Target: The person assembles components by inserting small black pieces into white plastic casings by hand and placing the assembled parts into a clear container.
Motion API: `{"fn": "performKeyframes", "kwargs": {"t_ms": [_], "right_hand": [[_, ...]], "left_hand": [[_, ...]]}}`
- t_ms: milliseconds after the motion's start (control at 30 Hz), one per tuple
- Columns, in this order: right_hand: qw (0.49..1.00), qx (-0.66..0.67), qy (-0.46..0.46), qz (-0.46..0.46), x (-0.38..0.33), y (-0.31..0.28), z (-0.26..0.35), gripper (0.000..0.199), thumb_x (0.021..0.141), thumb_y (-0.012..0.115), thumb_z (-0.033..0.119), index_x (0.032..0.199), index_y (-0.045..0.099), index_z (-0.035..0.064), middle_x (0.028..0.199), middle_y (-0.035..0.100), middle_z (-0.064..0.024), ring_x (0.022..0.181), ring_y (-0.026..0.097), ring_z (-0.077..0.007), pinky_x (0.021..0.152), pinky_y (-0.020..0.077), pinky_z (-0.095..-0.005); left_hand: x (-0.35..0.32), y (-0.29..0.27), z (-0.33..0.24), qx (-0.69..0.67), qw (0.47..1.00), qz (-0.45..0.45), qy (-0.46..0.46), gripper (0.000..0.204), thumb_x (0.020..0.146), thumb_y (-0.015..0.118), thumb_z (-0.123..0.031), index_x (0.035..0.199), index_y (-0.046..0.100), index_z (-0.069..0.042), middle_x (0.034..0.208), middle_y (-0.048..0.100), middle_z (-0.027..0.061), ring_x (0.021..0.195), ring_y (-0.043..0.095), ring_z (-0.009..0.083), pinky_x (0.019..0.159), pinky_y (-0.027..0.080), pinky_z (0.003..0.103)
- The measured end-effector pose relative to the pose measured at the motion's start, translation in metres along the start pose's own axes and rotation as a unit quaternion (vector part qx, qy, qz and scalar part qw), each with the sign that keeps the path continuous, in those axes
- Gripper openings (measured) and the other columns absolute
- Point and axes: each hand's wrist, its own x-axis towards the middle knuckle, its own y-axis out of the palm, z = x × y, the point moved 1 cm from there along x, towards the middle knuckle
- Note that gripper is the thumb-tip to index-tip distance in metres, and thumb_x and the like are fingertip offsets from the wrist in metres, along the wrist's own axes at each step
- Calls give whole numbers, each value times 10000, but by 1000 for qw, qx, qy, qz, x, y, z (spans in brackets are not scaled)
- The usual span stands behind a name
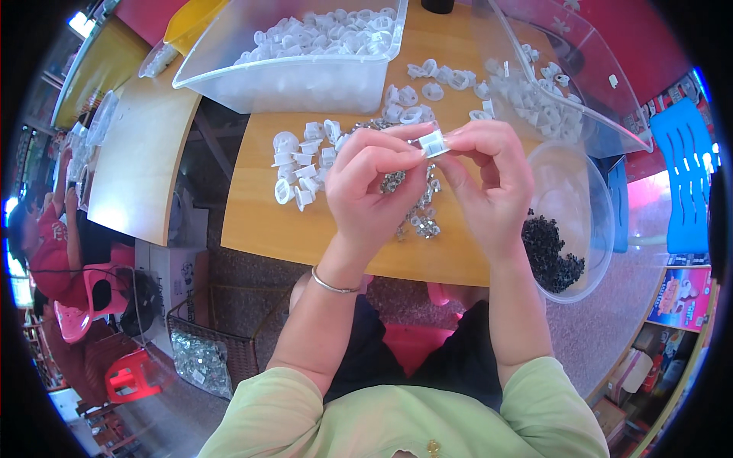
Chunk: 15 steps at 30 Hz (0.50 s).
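Gripping a small white plastic part between them, the person's two hands meet above the table in the head view. The left hand is closed with thumb and finger pinched at the part's left side; whether it also holds something smaller cannot be told. The right hand pinches the part's right side, its other fingers curled. Beneath and between the hands lie small metal pieces, partly hidden by the left hand. Left of them, loose white parts are scattered. On the far left of the table stands a translucent bin heaped with similar white pieces; at the far right a clear bin rests near more of them. Nearer on the right, a round clear tub holds tiny black pieces.
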Motion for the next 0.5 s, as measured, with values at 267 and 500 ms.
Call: {"fn": "performKeyframes", "kwargs": {"t_ms": [267,500], "right_hand": [[998,-14,-60,1,0,-1,-4,226,664,715,-20,856,604,24,834,588,-70,742,574,-168,633,474,-253],[997,47,62,-13,-1,2,1,179,724,670,-40,888,608,-4,852,578,-73,736,596,-123,643,494,-219]], "left_hand": [[2,0,2,-15,999,24,35,168,677,659,116,759,574,-2,800,567,78,868,642,243,649,526,252],[-3,-3,3,-117,977,24,-174,197,730,618,115,903,595,24,859,555,56,808,591,110,683,533,235]]}}
